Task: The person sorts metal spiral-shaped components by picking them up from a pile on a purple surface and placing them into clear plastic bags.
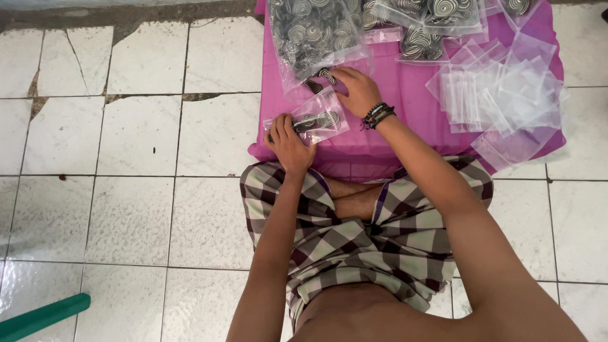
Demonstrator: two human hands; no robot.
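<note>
The left hand [288,140] pinches a small clear bag [315,120] of spiral discs; the right hand [356,88], just beyond, seemingly pinches loose discs [322,77]. The bag is light, slippery, best held by its edge.

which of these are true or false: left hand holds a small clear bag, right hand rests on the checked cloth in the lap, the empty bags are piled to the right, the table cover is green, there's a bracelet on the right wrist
1. The left hand holds a small clear bag of spiral-patterned discs. True.
2. The right hand rests on the checked cloth in the lap. False: it reaches to the mouth of the big bag of discs on the table.
3. The empty clear bags are piled to the right. True.
4. The table cover is green. False: it is pink.
5. A beaded bracelet sits on the right wrist. True.
</note>
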